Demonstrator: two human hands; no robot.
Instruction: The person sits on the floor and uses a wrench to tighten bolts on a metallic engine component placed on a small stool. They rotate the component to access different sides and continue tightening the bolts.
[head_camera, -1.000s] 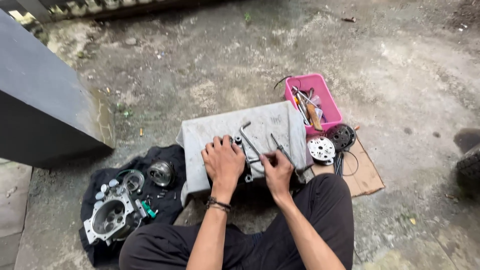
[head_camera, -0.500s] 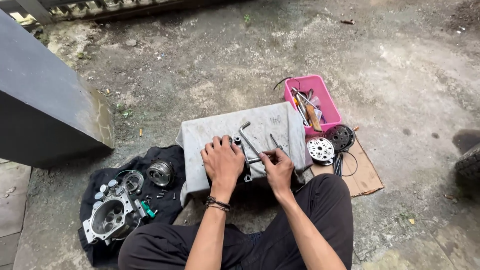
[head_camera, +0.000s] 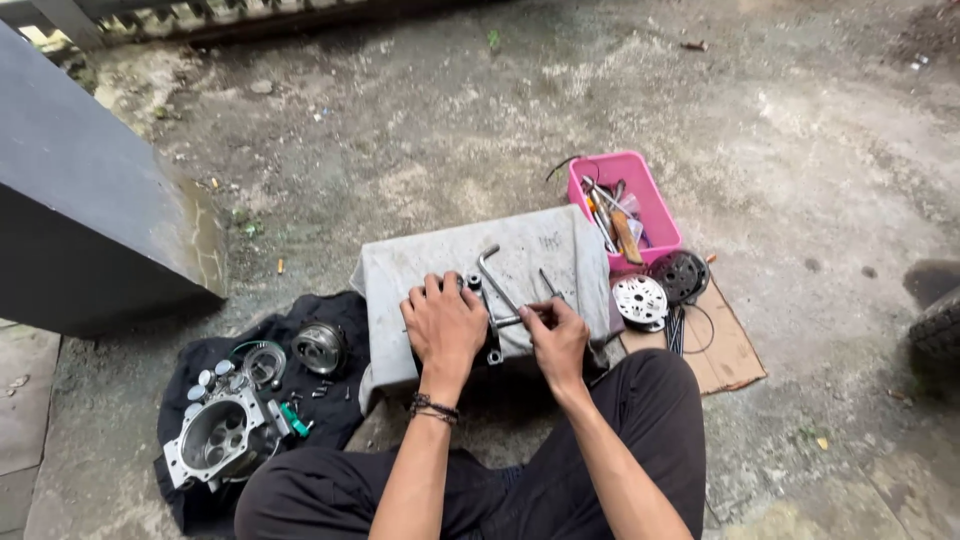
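Note:
I sit on the ground before a block covered with a grey cloth. My left hand is closed over a small metal part at the cloth's near edge, next to a small round socket piece. My right hand grips a thin metal tool that points left toward the left hand. An L-shaped metal wrench lies on the cloth just beyond both hands. What sits under the left palm is hidden.
A pink tray of tools stands at the right. A round metal disc and a dark round part lie on cardboard. At the left, a black cloth holds an engine casing and a round part. A dark slab stands far left.
Both hands stay at the cloth's near edge with only small shifts. The right hand has moved slightly to the left with its thin tool.

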